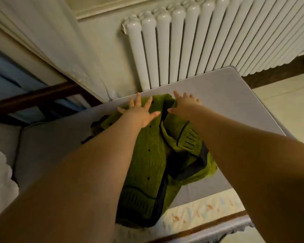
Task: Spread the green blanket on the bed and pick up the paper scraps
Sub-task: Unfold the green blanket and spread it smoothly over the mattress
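Head view: both hands are splayed wide, gripping nothing; the left hand (139,111) presses the green blanket (153,155), the right hand (186,103) its far edge. Bunched mid-bed (235,95), its long axis runs from near edge toward the radiator (191,46). Flat palms may just slide, leaving folds. No paper scraps visible.
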`<state>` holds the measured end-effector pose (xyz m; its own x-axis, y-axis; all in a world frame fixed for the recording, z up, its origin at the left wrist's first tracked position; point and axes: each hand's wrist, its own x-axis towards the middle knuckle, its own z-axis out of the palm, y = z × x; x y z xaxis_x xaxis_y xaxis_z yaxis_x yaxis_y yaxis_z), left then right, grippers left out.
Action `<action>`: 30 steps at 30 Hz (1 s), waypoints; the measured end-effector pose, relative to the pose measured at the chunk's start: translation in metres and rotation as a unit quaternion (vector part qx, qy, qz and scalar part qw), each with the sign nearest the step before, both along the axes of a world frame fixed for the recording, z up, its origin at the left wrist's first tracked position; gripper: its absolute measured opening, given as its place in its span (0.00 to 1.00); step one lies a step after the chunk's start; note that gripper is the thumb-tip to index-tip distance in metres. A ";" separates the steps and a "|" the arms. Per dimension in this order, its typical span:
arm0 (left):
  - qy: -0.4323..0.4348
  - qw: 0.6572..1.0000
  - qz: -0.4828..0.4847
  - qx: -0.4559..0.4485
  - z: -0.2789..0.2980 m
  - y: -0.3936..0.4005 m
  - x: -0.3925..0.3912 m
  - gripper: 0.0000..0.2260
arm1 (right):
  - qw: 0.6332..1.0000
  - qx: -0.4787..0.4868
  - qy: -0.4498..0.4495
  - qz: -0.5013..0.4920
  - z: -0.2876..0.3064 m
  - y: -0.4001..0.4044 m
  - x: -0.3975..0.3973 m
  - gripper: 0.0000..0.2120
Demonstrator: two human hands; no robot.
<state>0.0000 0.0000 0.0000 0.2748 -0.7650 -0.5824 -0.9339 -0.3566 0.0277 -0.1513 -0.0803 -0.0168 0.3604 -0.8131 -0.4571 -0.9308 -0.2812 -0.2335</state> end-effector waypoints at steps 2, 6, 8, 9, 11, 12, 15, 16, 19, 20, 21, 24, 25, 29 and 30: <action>-0.002 1.000 -0.005 0.013 -0.009 -0.005 -0.002 0.33 | 1.000 0.003 0.007 -0.011 -0.010 0.002 0.000 0.39; 0.046 0.999 0.025 0.013 -0.042 -0.017 -0.008 0.33 | 0.996 0.030 0.015 -0.089 -0.042 0.001 -0.007 0.37; 0.070 0.997 0.042 0.015 -0.057 -0.024 -0.011 0.33 | 0.991 0.041 0.034 -0.124 -0.056 0.001 -0.016 0.37; 0.082 0.995 0.052 0.016 -0.065 -0.027 -0.013 0.33 | 0.988 0.052 0.037 -0.141 -0.065 0.000 -0.020 0.37; 0.098 0.993 0.065 0.021 -0.079 -0.034 -0.017 0.33 | 0.982 0.084 0.025 -0.166 -0.081 0.003 -0.025 0.39; 0.104 0.992 0.070 0.023 -0.084 -0.037 -0.019 0.33 | 0.981 0.097 0.016 -0.167 -0.088 0.006 -0.025 0.40; 0.125 0.989 0.079 0.022 -0.098 -0.046 -0.024 0.33 | 0.990 0.086 -0.001 -0.114 -0.106 0.020 -0.015 0.35; 0.133 0.988 0.081 0.021 -0.101 -0.049 -0.027 0.33 | 0.993 0.081 -0.008 -0.088 -0.111 0.026 -0.009 0.34; 0.162 0.981 0.107 0.018 -0.106 -0.056 -0.031 0.34 | 0.990 0.122 -0.047 -0.043 -0.125 0.048 0.014 0.31; 0.163 0.981 0.107 0.012 -0.109 -0.059 -0.031 0.35 | 0.987 0.141 -0.063 -0.038 -0.130 0.055 0.021 0.31; 0.152 0.984 0.094 0.004 -0.111 -0.061 -0.031 0.36 | 0.983 0.161 -0.081 -0.031 -0.133 0.060 0.027 0.30; 0.063 0.997 0.017 -0.036 -0.125 -0.063 -0.028 0.41 | 0.961 0.231 -0.154 -0.007 -0.139 0.066 0.029 0.29; 0.034 0.999 -0.014 -0.038 -0.130 -0.062 -0.027 0.41 | 0.952 0.245 -0.180 -0.025 -0.139 0.064 0.024 0.26; -0.048 0.985 -0.166 -0.008 -0.142 -0.057 -0.025 0.16 | 0.939 0.106 -0.246 -0.217 -0.139 0.055 -0.010 0.17; -0.070 0.977 -0.199 0.017 -0.147 -0.055 -0.029 0.14 | 0.932 0.046 -0.234 -0.275 -0.142 0.054 -0.023 0.18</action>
<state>-0.0286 -0.0552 -0.1466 0.0383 -0.8079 -0.5881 -0.9925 0.0376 -0.1163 -0.1742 -0.0267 -0.1584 0.0786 -0.8991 -0.4307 -0.7189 0.2482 -0.6493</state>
